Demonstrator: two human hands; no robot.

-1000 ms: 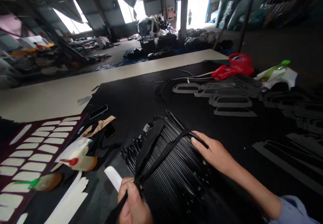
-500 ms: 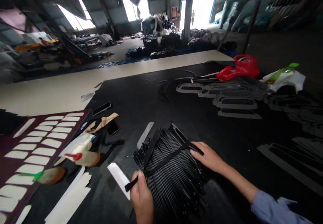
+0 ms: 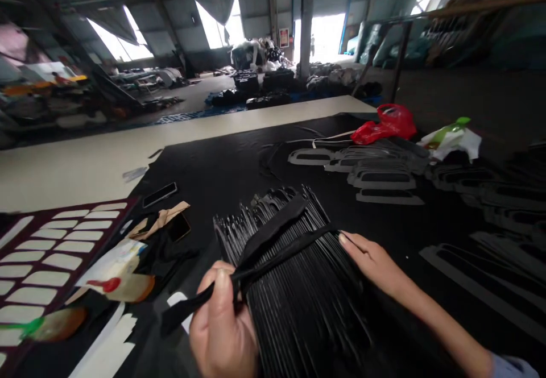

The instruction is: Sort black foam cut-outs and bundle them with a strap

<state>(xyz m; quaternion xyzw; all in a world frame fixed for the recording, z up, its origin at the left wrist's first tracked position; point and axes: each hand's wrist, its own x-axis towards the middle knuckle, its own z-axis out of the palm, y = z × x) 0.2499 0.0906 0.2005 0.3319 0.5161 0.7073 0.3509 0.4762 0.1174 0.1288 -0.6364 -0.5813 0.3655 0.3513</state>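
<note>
A bundle of thin black strips [image 3: 294,287] stands fanned out in front of me, bound across by a black fabric strap [image 3: 290,256]. My left hand [image 3: 226,321] is closed at the bundle's left side, thumb pressed on the strap where its ends cross; one loose end hangs out to the left. At the right edge, my right hand [image 3: 371,258] grips the bundle with the thumb by the strap; its other fingers are mostly hidden behind. Partly covered by my left hand is a white piece [image 3: 177,298] on the black sheet.
Black sheeting [image 3: 205,167] covers the table. To the left are a red-capped bottle [image 3: 128,287], a green-capped bottle [image 3: 63,324], a phone [image 3: 160,195] and white pieces on a maroon sheet [image 3: 91,247]. Grey-edged cutouts [image 3: 384,173] and a red bag [image 3: 386,125] lie right.
The bundle has come up nearer to me, its strips turned more upright, with both hands still on it. It now hides a grey piece that lay behind it. The view has shifted a little right.
</note>
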